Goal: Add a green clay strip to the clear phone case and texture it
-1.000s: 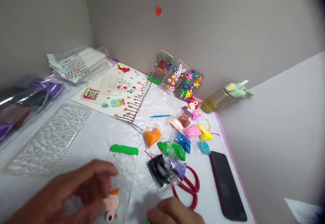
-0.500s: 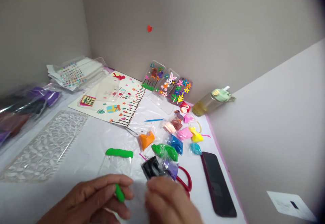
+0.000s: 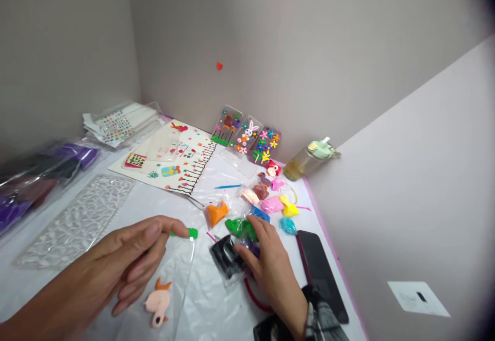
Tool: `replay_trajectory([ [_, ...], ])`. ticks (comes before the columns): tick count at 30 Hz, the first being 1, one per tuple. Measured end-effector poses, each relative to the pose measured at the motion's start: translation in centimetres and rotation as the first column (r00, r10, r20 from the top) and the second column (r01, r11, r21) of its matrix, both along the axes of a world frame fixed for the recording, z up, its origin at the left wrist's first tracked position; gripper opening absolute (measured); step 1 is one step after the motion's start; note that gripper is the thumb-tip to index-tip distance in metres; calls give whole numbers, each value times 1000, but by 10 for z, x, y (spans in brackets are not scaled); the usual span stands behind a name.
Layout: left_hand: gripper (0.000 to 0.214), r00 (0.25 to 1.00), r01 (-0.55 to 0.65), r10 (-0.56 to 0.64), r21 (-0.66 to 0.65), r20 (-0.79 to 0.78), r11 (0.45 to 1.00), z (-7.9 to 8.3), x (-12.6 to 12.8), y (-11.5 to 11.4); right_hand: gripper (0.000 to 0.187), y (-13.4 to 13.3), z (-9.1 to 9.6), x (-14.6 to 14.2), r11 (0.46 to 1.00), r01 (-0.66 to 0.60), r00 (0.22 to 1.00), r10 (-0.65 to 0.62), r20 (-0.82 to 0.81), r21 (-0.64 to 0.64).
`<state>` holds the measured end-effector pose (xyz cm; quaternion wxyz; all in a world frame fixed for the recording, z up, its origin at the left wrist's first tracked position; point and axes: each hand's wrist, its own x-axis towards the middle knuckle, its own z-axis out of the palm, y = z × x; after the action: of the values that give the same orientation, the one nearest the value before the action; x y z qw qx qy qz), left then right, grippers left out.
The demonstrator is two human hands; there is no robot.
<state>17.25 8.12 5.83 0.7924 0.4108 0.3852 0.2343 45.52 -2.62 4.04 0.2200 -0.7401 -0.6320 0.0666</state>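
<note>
My left hand (image 3: pixel 141 253) hovers over a clear phone case (image 3: pixel 181 279), its fingers pressed together and partly curled. Whatever may lie inside its fingers is hidden. Its index fingertip covers part of a green clay strip (image 3: pixel 192 233) along the case's far end. A peach clay bird (image 3: pixel 158 304) with orange parts shows on the case, head toward me. My right hand (image 3: pixel 270 263) has thumb and fingers around a packet of green clay (image 3: pixel 237 226). Beneath its thumb are a black clay packet (image 3: pixel 225 256) and a purple clay packet (image 3: pixel 253 247).
Orange clay (image 3: pixel 216 212), pink clay (image 3: pixel 273 204) and other packets lie beyond. A dark phone (image 3: pixel 323 274) and a bottle (image 3: pixel 307 160) stand right. Decorated cases (image 3: pixel 247 135) lean on the wall. Red-handled scissors (image 3: pixel 255 297) lie under my right wrist. A textured mat (image 3: pixel 77 222) lies left.
My right hand has moved away from my left, forward to the clay packets. My left hand has shifted up and left, and the green piece in its fingers no longer shows. The bird has come into view.
</note>
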Motion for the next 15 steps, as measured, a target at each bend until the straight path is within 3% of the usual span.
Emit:
replay_trajectory([
  [5, 66, 988, 87, -51, 247, -146, 965, 9, 9, 7, 57, 0, 3, 3, 1000, 10, 988, -6, -152, 26],
  [9, 67, 991, -5, 32, 196, -132, 981, 5, 13, 8, 43, 2, 1, 7, 995, 57, 969, -37, -243, 77],
  [12, 58, 997, -10, 21, 135, -77, 991, 3, 15, 9, 32, 3, 0, 9, 985, 128, 951, -87, -297, 120],
  [15, 45, 999, 29, -28, 87, -19, 996, 3, 18, 11, 36, 3, 1, 9, 988, 117, 944, -79, -320, 100],
])
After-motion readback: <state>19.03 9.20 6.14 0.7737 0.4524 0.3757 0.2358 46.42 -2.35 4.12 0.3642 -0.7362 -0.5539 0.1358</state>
